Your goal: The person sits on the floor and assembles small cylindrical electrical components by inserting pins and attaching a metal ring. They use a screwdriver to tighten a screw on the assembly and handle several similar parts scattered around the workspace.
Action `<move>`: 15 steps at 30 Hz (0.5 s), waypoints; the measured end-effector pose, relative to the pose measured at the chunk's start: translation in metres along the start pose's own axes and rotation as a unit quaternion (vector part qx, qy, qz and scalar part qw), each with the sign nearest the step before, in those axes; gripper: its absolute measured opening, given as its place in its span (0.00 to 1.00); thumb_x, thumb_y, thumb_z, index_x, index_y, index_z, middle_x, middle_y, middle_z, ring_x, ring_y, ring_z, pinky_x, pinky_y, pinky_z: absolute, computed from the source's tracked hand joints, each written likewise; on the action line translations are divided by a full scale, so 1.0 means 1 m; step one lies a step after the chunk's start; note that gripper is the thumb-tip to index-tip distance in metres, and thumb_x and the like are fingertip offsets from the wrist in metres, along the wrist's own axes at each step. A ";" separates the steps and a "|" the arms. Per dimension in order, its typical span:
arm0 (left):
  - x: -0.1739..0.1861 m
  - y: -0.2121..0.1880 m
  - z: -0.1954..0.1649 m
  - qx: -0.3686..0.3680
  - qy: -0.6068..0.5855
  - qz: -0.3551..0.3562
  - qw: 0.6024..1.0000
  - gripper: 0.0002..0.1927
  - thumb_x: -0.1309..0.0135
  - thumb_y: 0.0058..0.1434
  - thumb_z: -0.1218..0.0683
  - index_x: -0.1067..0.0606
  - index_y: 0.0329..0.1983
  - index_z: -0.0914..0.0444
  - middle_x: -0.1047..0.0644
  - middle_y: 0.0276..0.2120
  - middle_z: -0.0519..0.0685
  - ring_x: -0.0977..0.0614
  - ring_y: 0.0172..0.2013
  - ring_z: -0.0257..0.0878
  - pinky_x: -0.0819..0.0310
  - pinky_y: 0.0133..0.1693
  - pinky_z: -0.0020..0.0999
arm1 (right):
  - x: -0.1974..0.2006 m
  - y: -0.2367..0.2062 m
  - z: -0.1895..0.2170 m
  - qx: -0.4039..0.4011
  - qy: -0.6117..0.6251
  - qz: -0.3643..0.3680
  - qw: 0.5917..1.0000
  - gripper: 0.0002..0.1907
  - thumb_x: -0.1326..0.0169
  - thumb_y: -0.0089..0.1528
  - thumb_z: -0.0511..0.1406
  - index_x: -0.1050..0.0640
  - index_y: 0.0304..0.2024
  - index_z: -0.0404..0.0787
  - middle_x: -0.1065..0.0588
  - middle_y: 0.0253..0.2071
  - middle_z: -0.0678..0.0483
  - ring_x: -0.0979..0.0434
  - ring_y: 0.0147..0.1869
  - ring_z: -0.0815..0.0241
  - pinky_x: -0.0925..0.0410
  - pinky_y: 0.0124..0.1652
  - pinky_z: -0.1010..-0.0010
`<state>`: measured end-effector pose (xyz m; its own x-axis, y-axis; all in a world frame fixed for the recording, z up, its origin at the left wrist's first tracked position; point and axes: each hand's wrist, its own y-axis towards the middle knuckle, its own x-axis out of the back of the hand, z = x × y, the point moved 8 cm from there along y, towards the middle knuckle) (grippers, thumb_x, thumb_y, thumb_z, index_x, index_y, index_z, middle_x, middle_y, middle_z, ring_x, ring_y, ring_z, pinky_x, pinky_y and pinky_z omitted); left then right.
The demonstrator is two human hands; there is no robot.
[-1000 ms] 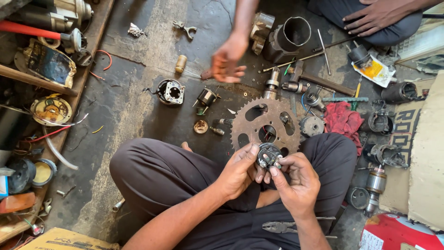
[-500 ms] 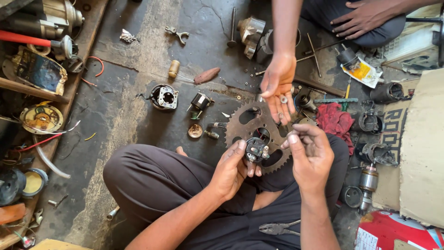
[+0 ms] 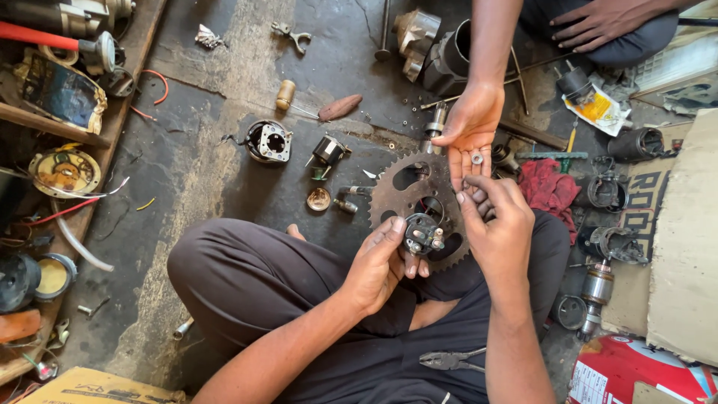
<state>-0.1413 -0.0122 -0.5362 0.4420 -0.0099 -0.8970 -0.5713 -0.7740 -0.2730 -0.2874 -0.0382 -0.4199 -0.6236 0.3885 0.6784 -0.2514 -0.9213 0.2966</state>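
- The left hand [image 3: 378,262] pinches a small round part [image 3: 423,234] with metal studs, thumb on its left rim and fingers curled beneath.
- The part sits over the person's lap, in front of the lower half of a rusty sprocket [image 3: 416,196] that lies on the floor [image 3: 217,172] by the knees.
- The right hand [image 3: 499,224] is just right of the part, its fingertips drawn together at the top; what they pinch is too small to tell.
- A co-worker's hand [image 3: 471,123] reaches in from the top edge of the floor, palm open and fingers spread, with a small washer [image 3: 476,158] lying on the fingers.
- The right fingertips touch or nearly touch the co-worker's fingers, just below the washer.
- A red rag [image 3: 550,187] lies right of the sprocket.
- Pliers [image 3: 451,360] rest on the person's lap near the bottom edge.
- A round housing [image 3: 269,141] with a dark centre lies on the floor left of the sprocket, well apart from both hands.
- A wooden-handled tool [image 3: 339,108] lies above it, towards the top edge.
- Motor bodies [image 3: 598,288] stand along the floor's right edge, beside cardboard [image 3: 684,239].
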 end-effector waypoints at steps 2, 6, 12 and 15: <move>0.000 0.000 0.001 0.003 0.001 0.001 1.000 0.17 0.55 0.76 0.45 0.30 0.43 0.65 0.24 0.32 0.51 0.26 0.25 0.36 0.24 0.36 0.37 | -0.001 0.000 0.001 0.016 -0.004 -0.001 1.000 0.12 0.36 0.60 0.25 0.19 0.46 0.34 0.27 0.34 0.53 0.30 0.31 0.69 0.33 0.34 0.76; 0.001 0.000 0.002 0.012 0.004 -0.006 1.000 0.18 0.55 0.75 0.45 0.30 0.43 0.65 0.24 0.33 0.51 0.26 0.24 0.36 0.24 0.36 0.36 | 0.006 0.000 0.004 0.017 -0.009 -0.018 1.000 0.09 0.35 0.61 0.25 0.19 0.43 0.34 0.24 0.36 0.52 0.28 0.32 0.68 0.33 0.35 0.76; 0.001 -0.001 0.002 0.013 0.017 -0.007 1.000 0.17 0.55 0.75 0.45 0.30 0.43 0.64 0.23 0.33 0.50 0.25 0.26 0.36 0.24 0.36 0.35 | 0.033 -0.017 0.031 0.017 0.090 -0.020 0.996 0.06 0.38 0.65 0.24 0.20 0.44 0.32 0.20 0.44 0.52 0.21 0.45 0.65 0.29 0.47 0.77; 0.001 0.000 0.003 0.011 0.016 -0.009 1.000 0.16 0.54 0.75 0.45 0.30 0.43 0.64 0.23 0.34 0.49 0.26 0.25 0.34 0.25 0.36 0.34 | 0.034 -0.032 0.058 0.070 0.117 0.021 0.990 0.07 0.37 0.62 0.23 0.21 0.40 0.34 0.20 0.45 0.52 0.19 0.48 0.62 0.27 0.50 0.74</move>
<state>-0.1427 -0.0103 -0.5380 0.4740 -0.0173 -0.8804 -0.5778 -0.7606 -0.2961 -0.2577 0.0053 -0.3677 -0.7901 0.3206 0.5225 -0.1262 -0.9192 0.3730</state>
